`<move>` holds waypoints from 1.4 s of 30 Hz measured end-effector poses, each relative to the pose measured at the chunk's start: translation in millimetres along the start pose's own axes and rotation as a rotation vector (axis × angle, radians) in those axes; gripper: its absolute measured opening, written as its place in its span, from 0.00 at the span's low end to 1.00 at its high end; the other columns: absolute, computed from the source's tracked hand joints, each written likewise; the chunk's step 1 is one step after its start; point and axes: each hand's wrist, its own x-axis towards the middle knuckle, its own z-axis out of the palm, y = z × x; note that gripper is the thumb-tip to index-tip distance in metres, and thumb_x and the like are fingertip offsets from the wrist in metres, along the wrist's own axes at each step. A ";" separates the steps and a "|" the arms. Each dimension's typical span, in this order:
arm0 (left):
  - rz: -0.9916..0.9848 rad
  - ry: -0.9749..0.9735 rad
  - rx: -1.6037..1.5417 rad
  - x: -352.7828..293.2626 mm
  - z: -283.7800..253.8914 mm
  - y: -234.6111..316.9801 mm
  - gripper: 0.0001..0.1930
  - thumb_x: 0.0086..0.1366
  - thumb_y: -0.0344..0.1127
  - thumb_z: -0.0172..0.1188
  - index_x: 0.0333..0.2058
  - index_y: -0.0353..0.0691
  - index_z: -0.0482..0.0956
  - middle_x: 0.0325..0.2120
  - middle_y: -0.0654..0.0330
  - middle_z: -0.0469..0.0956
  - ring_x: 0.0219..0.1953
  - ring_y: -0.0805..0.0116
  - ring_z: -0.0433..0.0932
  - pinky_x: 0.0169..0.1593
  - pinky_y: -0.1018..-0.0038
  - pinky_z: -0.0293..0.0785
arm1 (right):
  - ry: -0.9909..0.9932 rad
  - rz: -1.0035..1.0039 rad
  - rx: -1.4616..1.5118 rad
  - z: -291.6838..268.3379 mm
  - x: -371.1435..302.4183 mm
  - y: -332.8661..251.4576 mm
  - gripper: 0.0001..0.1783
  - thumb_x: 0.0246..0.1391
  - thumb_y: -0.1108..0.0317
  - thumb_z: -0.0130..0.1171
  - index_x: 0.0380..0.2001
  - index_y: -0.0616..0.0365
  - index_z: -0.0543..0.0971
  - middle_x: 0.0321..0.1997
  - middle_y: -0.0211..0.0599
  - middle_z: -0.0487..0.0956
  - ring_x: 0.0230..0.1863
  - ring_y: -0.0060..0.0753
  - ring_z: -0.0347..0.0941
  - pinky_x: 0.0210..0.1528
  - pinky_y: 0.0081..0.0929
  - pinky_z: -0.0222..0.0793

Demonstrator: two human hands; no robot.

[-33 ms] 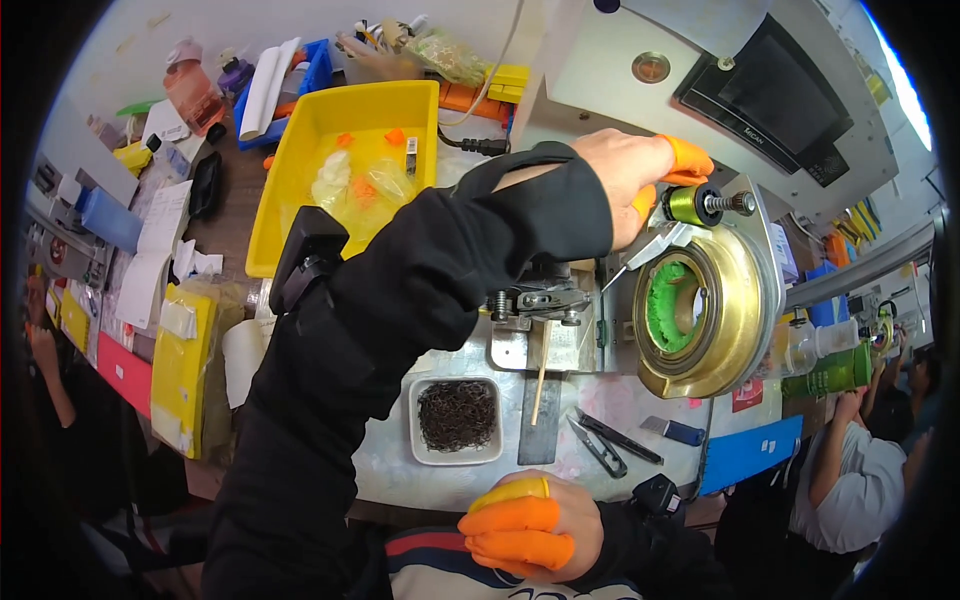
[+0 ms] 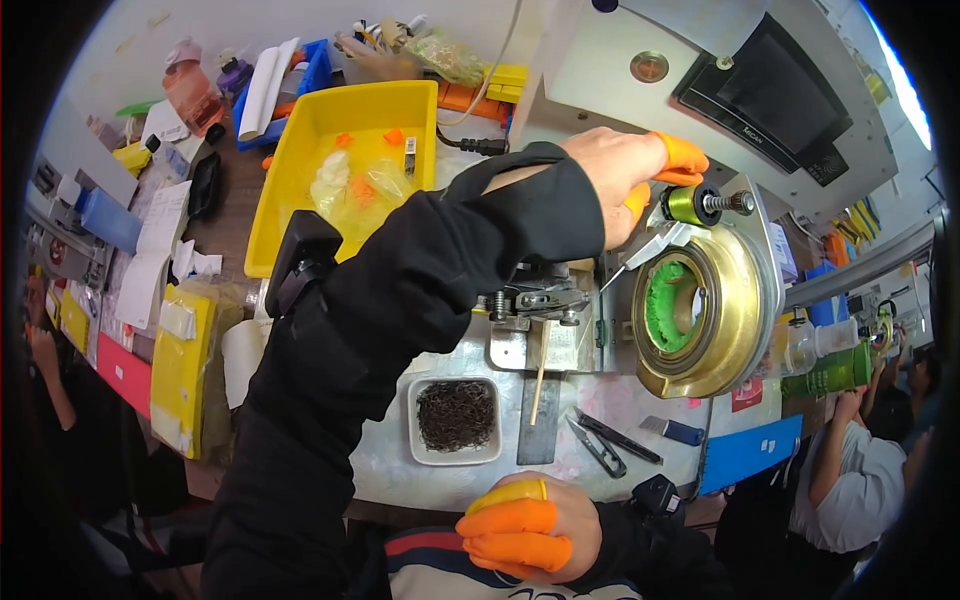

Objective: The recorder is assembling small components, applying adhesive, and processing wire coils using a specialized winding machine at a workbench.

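Note:
My left hand [image 2: 622, 178] reaches across to the machine, with orange finger cots on its fingers. Its fingers curl behind the green roller [image 2: 686, 205], beside a pale pointed metal part [image 2: 650, 246]; what they grip is hidden. Below the roller sits a large brass-coloured ring [image 2: 735, 320] with a green inner lining. Near the lower edge rests my right hand [image 2: 535, 525], wearing yellow and orange finger cots. Its fingers are curled closed, and I cannot see what is in them. Left of the ring are a metal clamp fixture [image 2: 550, 302] and a thin wooden stick [image 2: 540, 385].
A white dish [image 2: 412, 420] holds dark thin wire-like pieces. Snips [image 2: 597, 447], a black pen-like tool [image 2: 625, 440] and a blue-handled tool [image 2: 683, 432] lie to its right. A yellow tray [image 2: 262, 225] stands at back left. A screen [image 2: 765, 95] is at back right; other people sit at both sides.
My left hand and sleeve have shifted very slightly to the left. My right hand has hardly moved, and the objects on the table look the same.

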 end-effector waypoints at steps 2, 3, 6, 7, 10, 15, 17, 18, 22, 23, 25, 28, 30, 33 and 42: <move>0.000 0.027 -0.060 -3.9 -1.1 -5.2 0.21 0.52 0.19 0.39 0.47 0.35 0.63 0.43 0.53 0.70 0.47 0.62 0.69 0.50 0.77 0.62 | -0.026 -0.012 -0.002 2.3 -0.1 2.1 0.13 0.34 0.71 0.64 0.29 0.55 0.75 0.33 0.32 0.75 0.32 0.33 0.71 0.34 0.25 0.68; -0.016 0.040 -0.099 -3.2 -1.4 -5.9 0.22 0.52 0.19 0.39 0.47 0.35 0.63 0.43 0.53 0.70 0.47 0.62 0.68 0.50 0.77 0.62 | -0.016 -0.017 -0.005 3.0 0.7 3.0 0.13 0.34 0.72 0.64 0.29 0.55 0.75 0.33 0.33 0.74 0.32 0.33 0.71 0.33 0.25 0.68; -0.018 0.021 -0.063 2.7 9.7 -7.5 0.23 0.50 0.18 0.39 0.48 0.34 0.62 0.44 0.52 0.69 0.48 0.62 0.68 0.51 0.76 0.61 | -0.011 -0.024 -0.011 4.2 1.0 0.8 0.13 0.34 0.72 0.64 0.29 0.56 0.75 0.33 0.33 0.74 0.31 0.34 0.72 0.33 0.25 0.68; 0.011 0.024 -0.056 2.3 9.5 -10.1 0.23 0.50 0.18 0.39 0.48 0.35 0.62 0.44 0.51 0.69 0.48 0.62 0.68 0.51 0.75 0.61 | -0.008 -0.027 -0.018 4.3 1.0 1.6 0.13 0.34 0.72 0.64 0.29 0.56 0.75 0.33 0.33 0.74 0.31 0.34 0.72 0.33 0.25 0.68; 0.030 0.029 -0.057 -2.7 5.5 -11.5 0.23 0.49 0.18 0.39 0.48 0.35 0.62 0.43 0.51 0.69 0.47 0.61 0.68 0.51 0.74 0.61 | -0.061 -0.033 0.015 2.7 0.8 3.9 0.14 0.34 0.71 0.64 0.30 0.56 0.75 0.33 0.33 0.74 0.32 0.33 0.72 0.33 0.26 0.68; 0.025 0.054 -0.066 2.3 7.0 -3.7 0.23 0.49 0.17 0.40 0.47 0.36 0.63 0.43 0.53 0.70 0.47 0.59 0.68 0.50 0.73 0.62 | -0.038 -0.044 0.015 5.6 0.5 3.4 0.14 0.35 0.71 0.63 0.31 0.57 0.74 0.34 0.33 0.74 0.33 0.34 0.72 0.34 0.26 0.68; -0.012 -0.012 0.022 4.6 7.9 -3.7 0.24 0.49 0.17 0.41 0.48 0.37 0.63 0.42 0.54 0.70 0.45 0.58 0.69 0.49 0.72 0.63 | -0.043 -0.045 0.016 5.8 0.6 3.6 0.15 0.35 0.71 0.63 0.31 0.57 0.74 0.35 0.33 0.74 0.33 0.34 0.72 0.34 0.26 0.68; -0.013 -0.011 0.023 2.7 5.7 -2.9 0.24 0.49 0.17 0.41 0.48 0.37 0.63 0.42 0.54 0.70 0.45 0.58 0.69 0.49 0.72 0.63 | -0.070 -0.038 0.029 5.2 0.4 3.5 0.14 0.35 0.72 0.63 0.30 0.57 0.74 0.35 0.34 0.74 0.33 0.34 0.72 0.34 0.27 0.68; -0.037 0.006 0.042 -3.6 5.3 -0.4 0.24 0.49 0.18 0.42 0.48 0.38 0.63 0.42 0.53 0.70 0.45 0.57 0.68 0.48 0.71 0.63 | -0.045 -0.226 -0.043 -1.4 20.4 -2.4 0.07 0.38 0.75 0.58 0.26 0.61 0.74 0.30 0.39 0.71 0.29 0.37 0.68 0.31 0.27 0.65; 0.006 0.062 0.024 -5.2 6.8 -1.3 0.23 0.49 0.18 0.43 0.47 0.38 0.64 0.41 0.53 0.70 0.44 0.57 0.68 0.48 0.71 0.63 | -0.047 -0.226 -0.043 1.0 19.8 -0.9 0.07 0.38 0.75 0.58 0.26 0.61 0.74 0.30 0.39 0.71 0.29 0.37 0.68 0.31 0.27 0.65; -0.009 0.046 0.096 -5.2 6.3 0.1 0.23 0.48 0.18 0.44 0.46 0.38 0.65 0.41 0.54 0.70 0.43 0.57 0.68 0.47 0.71 0.63 | 0.011 -0.236 0.038 5.9 16.7 4.2 0.12 0.31 0.76 0.62 0.26 0.60 0.74 0.30 0.39 0.73 0.27 0.40 0.70 0.27 0.28 0.67; 0.068 0.140 0.176 -12.0 6.8 -3.2 0.22 0.46 0.18 0.47 0.42 0.43 0.69 0.39 0.56 0.69 0.41 0.58 0.68 0.45 0.68 0.64 | -0.031 -0.239 -0.043 -2.5 21.4 1.2 0.11 0.34 0.75 0.60 0.27 0.60 0.75 0.32 0.38 0.73 0.30 0.40 0.71 0.31 0.29 0.67; 0.166 0.253 0.181 -20.7 4.6 -3.8 0.22 0.43 0.19 0.49 0.40 0.46 0.72 0.38 0.56 0.69 0.40 0.58 0.69 0.43 0.66 0.64 | -0.101 -0.273 -0.030 -12.2 23.5 3.0 0.10 0.35 0.74 0.59 0.27 0.59 0.75 0.32 0.38 0.73 0.32 0.40 0.71 0.32 0.29 0.67; 0.006 0.018 0.131 -27.9 4.8 -3.9 0.20 0.46 0.18 0.49 0.39 0.45 0.72 0.38 0.57 0.67 0.40 0.58 0.66 0.44 0.72 0.63 | -0.194 -0.276 -0.003 -17.0 24.4 -0.4 0.09 0.38 0.73 0.56 0.28 0.59 0.75 0.34 0.38 0.74 0.34 0.40 0.71 0.35 0.30 0.67; -0.016 0.017 -0.035 -20.2 14.3 -23.5 0.20 0.48 0.16 0.48 0.38 0.46 0.73 0.39 0.54 0.65 0.40 0.58 0.67 0.44 0.72 0.65 | -0.200 -0.235 0.064 -11.8 30.2 4.9 0.08 0.41 0.72 0.53 0.28 0.58 0.76 0.35 0.37 0.74 0.36 0.39 0.71 0.39 0.31 0.67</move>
